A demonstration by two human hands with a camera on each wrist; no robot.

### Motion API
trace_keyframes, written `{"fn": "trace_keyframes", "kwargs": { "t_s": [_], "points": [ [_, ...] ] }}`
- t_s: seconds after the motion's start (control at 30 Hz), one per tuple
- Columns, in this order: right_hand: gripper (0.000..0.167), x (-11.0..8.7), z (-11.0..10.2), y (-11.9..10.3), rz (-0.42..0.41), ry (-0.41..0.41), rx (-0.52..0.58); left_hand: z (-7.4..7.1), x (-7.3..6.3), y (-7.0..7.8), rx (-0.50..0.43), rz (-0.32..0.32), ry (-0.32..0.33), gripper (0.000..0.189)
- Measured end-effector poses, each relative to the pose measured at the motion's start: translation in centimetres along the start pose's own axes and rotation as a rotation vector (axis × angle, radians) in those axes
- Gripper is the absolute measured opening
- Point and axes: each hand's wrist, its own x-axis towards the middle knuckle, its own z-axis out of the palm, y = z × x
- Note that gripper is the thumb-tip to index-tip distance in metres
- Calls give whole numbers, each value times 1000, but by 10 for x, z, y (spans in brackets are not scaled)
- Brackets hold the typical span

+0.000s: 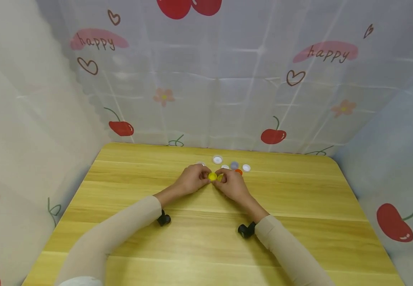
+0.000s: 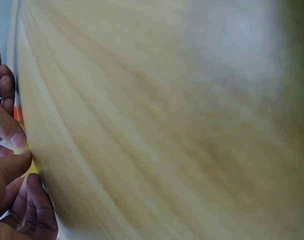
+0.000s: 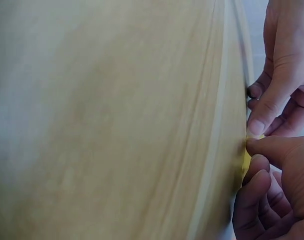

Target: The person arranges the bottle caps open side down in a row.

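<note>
My left hand [image 1: 193, 178] pinches a small round yellow cap [image 1: 212, 176] between thumb and fingers, just above the far middle of the table. From the other side, my right hand [image 1: 233, 184] has its thumb and fingertips on the yellow, and the two hands nearly meet. A second bit of yellow [image 1: 220, 177] shows in the right hand's grasp, partly hidden by its fingers. Both wrist views catch the hands at the frame edge, where yellow [image 2: 29, 169] appears between the thumbs; most of it is covered.
Beyond the hands lie several small round caps: a white one [image 1: 217, 159], a greyish one [image 1: 234, 165], another white one [image 1: 246, 168] and an orange one [image 1: 238, 171] partly behind the right hand. The wooden table [image 1: 206, 246] ends at a printed curtain [image 1: 213, 111].
</note>
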Motion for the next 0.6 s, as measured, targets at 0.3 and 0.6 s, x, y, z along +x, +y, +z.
{"fn": "trace_keyframes", "kwargs": {
  "t_s": [0.3,0.6],
  "points": [
    [33,-1,0,-2,-19,-5,-18,0,-4,0,18,-6,4,25],
    [34,-4,-6,-1,-38,-10,12,-8,-6,-1,-4,47,-26,24]
  ]
}}
